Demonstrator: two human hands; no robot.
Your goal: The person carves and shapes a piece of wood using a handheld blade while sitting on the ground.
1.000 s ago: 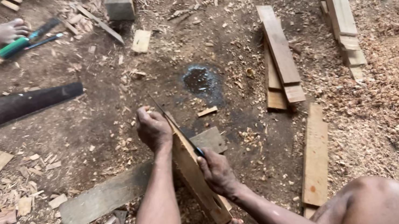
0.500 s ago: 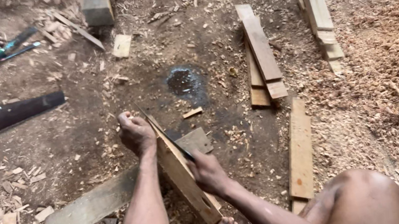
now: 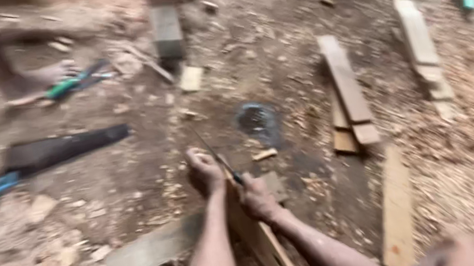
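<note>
A board (image 3: 259, 239) is being held on edge between the left hand (image 3: 205, 172) and the right hand (image 3: 256, 198), with a thin tool (image 3: 214, 153) being gripped above it. A saw (image 3: 52, 152) is lying well to the left, and a plank (image 3: 153, 248) is lying just left of the board. Stacked slats (image 3: 346, 91) are lying to the right, with a plank further right (image 3: 396, 209) nearer the person.

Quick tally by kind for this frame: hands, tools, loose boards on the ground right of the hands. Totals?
Hands: 2, left hand and right hand, both on the upright board.
Saws: 1, handsaw on the ground at left.
Thin blades: 1, blade by the right hand.
Loose boards to the right: 3 groups, stacked planks, far planks, single plank.
Total: 7. Frame is blurred, so smaller scraps are uncounted.
</note>
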